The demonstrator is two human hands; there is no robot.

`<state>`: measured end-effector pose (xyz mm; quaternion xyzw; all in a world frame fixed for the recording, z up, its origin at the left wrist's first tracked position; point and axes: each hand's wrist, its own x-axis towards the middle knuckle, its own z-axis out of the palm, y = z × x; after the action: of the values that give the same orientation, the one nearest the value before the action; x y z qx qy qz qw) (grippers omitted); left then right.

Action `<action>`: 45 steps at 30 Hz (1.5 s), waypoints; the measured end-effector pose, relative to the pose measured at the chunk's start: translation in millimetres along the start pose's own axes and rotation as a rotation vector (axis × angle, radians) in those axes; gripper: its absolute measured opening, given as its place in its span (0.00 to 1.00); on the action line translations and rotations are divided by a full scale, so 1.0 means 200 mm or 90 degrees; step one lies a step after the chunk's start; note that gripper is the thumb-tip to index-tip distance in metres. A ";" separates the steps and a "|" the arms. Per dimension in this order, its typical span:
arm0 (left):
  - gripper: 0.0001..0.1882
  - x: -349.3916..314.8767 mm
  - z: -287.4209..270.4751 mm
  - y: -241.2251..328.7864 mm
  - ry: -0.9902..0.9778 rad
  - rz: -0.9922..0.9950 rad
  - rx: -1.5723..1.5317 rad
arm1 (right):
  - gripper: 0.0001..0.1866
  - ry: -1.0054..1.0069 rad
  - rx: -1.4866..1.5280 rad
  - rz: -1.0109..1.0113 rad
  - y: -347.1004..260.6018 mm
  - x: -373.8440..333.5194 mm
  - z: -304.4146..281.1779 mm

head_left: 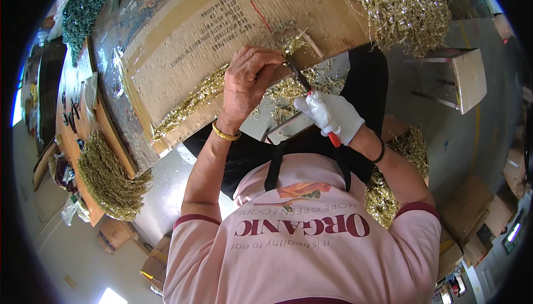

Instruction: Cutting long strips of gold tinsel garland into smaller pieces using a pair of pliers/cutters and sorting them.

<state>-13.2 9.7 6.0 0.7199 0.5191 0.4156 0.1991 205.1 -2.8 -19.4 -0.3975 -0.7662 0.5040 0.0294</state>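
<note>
I am pinching a small gold tinsel sprig [293,44] down against the cardboard [222,38] with my left hand [247,85], probably so the surface is bracing it flat and steady for the blade; this grip is closing tight, fingertips together on the sprig's base, just beside the loose gold trimmings [191,101] piling along the cardboard's edge. To its right, my gloved right hand [332,116] is wrapping fully around the red handle of the cutter [308,87], clamped shut on it, and is angling the dark tip up-left so it is meeting the sprig right at my left fingertips.
</note>
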 end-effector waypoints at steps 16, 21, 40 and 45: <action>0.08 0.00 0.01 0.00 0.024 -0.013 -0.014 | 0.12 0.012 0.060 -0.119 0.14 -0.01 0.06; 0.09 0.00 0.01 0.00 0.018 -0.011 -0.001 | 0.19 -0.085 -0.360 -0.083 0.18 -0.01 0.08; 0.10 0.00 0.01 0.00 -0.006 -0.007 0.015 | 0.11 0.115 -0.177 0.003 -0.03 0.03 0.00; 0.10 0.00 0.00 0.00 -0.006 -0.004 0.020 | 0.11 0.098 -0.189 -0.003 0.02 0.02 0.02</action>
<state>-12.6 9.5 6.2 0.7231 0.5271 0.4033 0.1914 202.0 -2.2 -25.5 -0.4330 -0.8286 0.3535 0.0304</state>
